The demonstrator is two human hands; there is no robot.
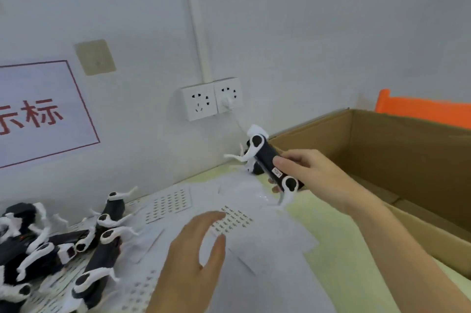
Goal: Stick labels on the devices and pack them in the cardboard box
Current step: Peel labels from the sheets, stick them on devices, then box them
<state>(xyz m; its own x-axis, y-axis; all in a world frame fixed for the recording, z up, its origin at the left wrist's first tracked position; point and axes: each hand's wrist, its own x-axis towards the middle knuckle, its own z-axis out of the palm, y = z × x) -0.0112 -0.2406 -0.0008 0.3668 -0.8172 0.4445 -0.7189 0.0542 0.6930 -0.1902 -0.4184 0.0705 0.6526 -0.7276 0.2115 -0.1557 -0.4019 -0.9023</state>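
Devices first: we see one black, bar-shaped device with white curved clips at both ends [274, 166] held up in the air, just left of the open brown cardboard box [397, 149] & above the pale green tabletop [339, 256]. A small white label shows on its dark body near the lower end, right beside the thumb. The box sits on the right side of the tabletop against the wall, flaps open; we see bare brown walls & a strip of its floor, w/ nothing we can make out inside from this angle. Behind it an orange plastic object [420, 108] pokes up.

The right hand [313, 175] grips the device round its lower half, thumb on the upper face, fingers [274, 188] curled under it; the device tilts, upper end toward the wall sockets [211, 99]. That forearm comes in from the lower right across the box's near edge.

The left hand [193, 259] hovers low over the white label sheets [237, 218] spread mid-tabletop, palm down, loose & spread, holding nothing; we can't tell if the fingertips touch the paper. Thumb points toward a sheet w/ rows of small dark-printed labels.

At far left lies a pile of more black-and-white devices [58, 243], tumbled over each other on more label sheets, well apart from the box. One more stands near the wall behind the held one. On the wall at left is a white sign w/ red characters [38, 113].
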